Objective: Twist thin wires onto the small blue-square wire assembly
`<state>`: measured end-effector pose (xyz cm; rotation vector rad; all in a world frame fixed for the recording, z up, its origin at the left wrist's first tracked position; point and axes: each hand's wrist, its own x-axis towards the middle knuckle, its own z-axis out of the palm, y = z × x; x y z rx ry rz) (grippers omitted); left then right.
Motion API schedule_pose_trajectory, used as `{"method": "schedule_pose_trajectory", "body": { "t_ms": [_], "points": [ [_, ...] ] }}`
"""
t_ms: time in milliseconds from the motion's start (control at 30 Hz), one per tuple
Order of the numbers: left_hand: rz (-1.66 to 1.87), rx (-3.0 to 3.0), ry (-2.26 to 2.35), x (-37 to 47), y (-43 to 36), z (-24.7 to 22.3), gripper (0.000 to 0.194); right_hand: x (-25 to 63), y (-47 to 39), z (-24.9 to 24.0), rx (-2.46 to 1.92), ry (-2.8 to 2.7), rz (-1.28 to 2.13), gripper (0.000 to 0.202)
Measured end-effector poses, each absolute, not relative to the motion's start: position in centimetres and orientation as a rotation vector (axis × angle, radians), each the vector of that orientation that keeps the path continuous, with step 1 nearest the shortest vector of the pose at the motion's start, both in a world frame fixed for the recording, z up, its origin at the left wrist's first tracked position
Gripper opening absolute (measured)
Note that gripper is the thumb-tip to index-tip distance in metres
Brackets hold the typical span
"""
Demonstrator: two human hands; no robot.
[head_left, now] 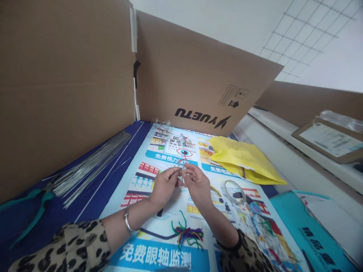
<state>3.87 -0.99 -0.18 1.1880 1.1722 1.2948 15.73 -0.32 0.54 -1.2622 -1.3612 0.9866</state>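
Over a printed poster (155,255), head view: pinching a small piece (180,172) between left hand (166,185) and right hand (197,185), fingertips nearly meeting.
Gripped from both sides, likely for steadiness, too fine to identify; coloured strands (188,233) lower in view, teal-handled pliers (47,195) off left, seemingly within reach.

"What sort of place are we in?"

"A makeshift craft corner, we'd say. Cardboard panels (65,83) screen our worktop (106,189) on the left and far sides."

"And the craft?"

"We see pliers (47,195) and loose wires (87,170) at left, coloured yarn (188,233) near us."
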Motion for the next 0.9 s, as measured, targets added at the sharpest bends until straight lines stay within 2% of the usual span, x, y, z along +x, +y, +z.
{"method": "schedule_pose_trajectory", "body": {
  "t_ms": [300, 500, 733, 900],
  "points": [
    [1.270, 1.174, 1.168, 3.9, -0.9, -0.5, 0.025, 15.9, -0.2, 0.9, -1.218, -1.373, 1.044, 0.029],
    [1.270, 1.299, 1.226, 3.7, -0.6, -1.0, 0.018, 16.1, -0.1, 1.4, -1.212, -1.363, 1.085, 0.033],
    [1.267, 1.795, 1.382, 3.0, -0.3, -1.0, 0.014, 16.1, 0.0, 1.5, -1.184, -1.364, 1.109, 0.033],
    [1.239, 2.110, 1.467, 2.6, -0.7, -0.4, 0.012, 16.2, 0.2, 0.5, -1.200, -1.428, 0.962, 0.019]
  ]
}}
